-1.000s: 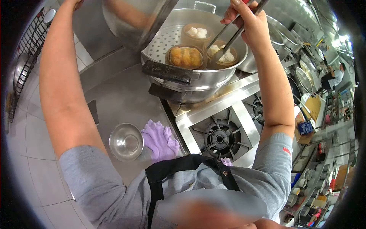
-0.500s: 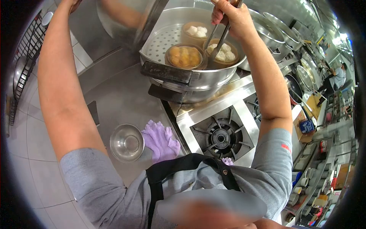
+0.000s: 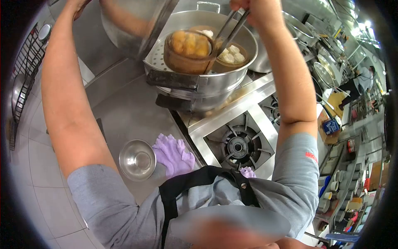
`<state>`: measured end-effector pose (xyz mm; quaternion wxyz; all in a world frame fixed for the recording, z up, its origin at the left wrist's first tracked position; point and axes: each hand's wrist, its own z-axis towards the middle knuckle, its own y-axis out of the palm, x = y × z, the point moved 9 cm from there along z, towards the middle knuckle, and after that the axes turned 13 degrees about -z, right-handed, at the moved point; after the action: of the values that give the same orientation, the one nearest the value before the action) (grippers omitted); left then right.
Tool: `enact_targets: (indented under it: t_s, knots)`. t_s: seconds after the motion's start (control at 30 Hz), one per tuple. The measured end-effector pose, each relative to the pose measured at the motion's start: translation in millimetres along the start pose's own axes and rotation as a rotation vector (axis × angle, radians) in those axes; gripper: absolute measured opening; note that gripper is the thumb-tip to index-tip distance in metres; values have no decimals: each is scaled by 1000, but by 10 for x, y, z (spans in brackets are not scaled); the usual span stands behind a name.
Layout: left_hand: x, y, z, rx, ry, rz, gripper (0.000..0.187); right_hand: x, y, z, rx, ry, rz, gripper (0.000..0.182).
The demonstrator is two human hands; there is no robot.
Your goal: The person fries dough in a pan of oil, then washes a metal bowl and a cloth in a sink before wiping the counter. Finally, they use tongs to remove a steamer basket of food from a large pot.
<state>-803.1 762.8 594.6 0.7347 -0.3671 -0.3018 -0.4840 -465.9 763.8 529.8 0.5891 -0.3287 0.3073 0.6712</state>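
My right hand (image 3: pixel 259 9), at the top edge, is closed round metal tongs (image 3: pixel 234 31). The tongs' tips grip the wall of a round basket (image 3: pixel 188 60) of orange-yellow dumplings (image 3: pixel 190 43), which is raised and tilted above the steamer (image 3: pixel 217 89). Inside the perforated steamer, a basket of white dumplings (image 3: pixel 231 54) sits at the right, and another with white pieces (image 3: pixel 206 33) is partly hidden behind the raised one. Only a little of my left hand (image 3: pixel 81 7) shows at the top left, beside the large metal lid (image 3: pixel 128 25); its fingers are mostly out of view.
Left of the stove burner (image 3: pixel 238 147), a metal bowl (image 3: pixel 137 160) and purple cloth (image 3: pixel 173 155) lie on the steel counter (image 3: pixel 124 112). More pots (image 3: pixel 296 27) stand at the upper right. A person (image 3: pixel 361 83) is farther off at the right, above shelves of dishes.
The basket of orange-yellow dumplings has been gripped by the tongs, lifted and tilted, and has moved left and up. The view has shifted slightly.
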Motion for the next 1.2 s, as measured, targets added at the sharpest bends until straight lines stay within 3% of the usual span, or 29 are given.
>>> enact_targets:
  t_s: [0.03,0.13,0.17,0.2,0.27,0.3,0.33,0.43,0.47,0.5,0.57,0.6,0.7,0.87,0.9,0.93,1.0,1.07,1.2]
  knots:
    - [-10,12,15,-9,-4,-11,37,-197,-82,6,42,-88,-32,30]
    - [-52,31,131,-57,9,-31,34,-594,-326,23,-10,-76,51,33]
    - [-59,62,171,-78,18,-37,33,-827,-498,-78,143,-191,-63,37]
    - [-24,157,183,-102,39,-36,33,-715,-710,89,-91,-25,202,37]
    - [67,388,196,-155,87,-37,33,-959,-1062,-40,-78,-39,133,38]
    - [64,455,241,-150,96,31,34,-1336,-1115,-409,166,-213,-205,38]
    - [48,559,327,-148,105,96,34,-1493,-1197,-657,367,-221,-318,40]
    - [-350,984,937,-282,206,230,36,-1745,-1672,-1198,397,-279,-451,41]
    - [-654,1151,1302,-333,294,281,36,-1804,-1919,-1393,413,-128,-505,40]
    - [-557,1532,1318,-382,394,323,37,-1961,-1909,-1726,589,-188,-596,40]
    - [-507,2140,1020,-572,301,397,41,-2139,-2237,-2230,635,-114,-650,36]
    - [-602,2353,1066,-574,395,470,43,-2072,-2654,-2475,623,-66,-457,34]
    - [-1151,2822,1504,-519,448,859,40,-2632,-2482,-3346,765,22,-756,31]
    - [-1900,3071,2364,-605,376,1289,36,-3329,-3243,-4814,927,142,-823,21]
    - [-1771,3172,2291,-602,413,1329,35,-3490,-3331,-5050,991,121,-841,20]
    - [-1581,3114,2250,-471,420,1396,34,-3609,-3370,-5327,1053,84,-853,20]
    - [-712,3313,1388,-116,445,1366,35,-3882,-3528,-5781,1154,74,-879,21]
    - [151,3587,417,45,457,1197,39,-4104,-3770,-6171,1193,83,-903,21]
    - [1385,4322,-1371,-21,493,889,43,-4428,-4268,-6778,1212,70,-906,21]
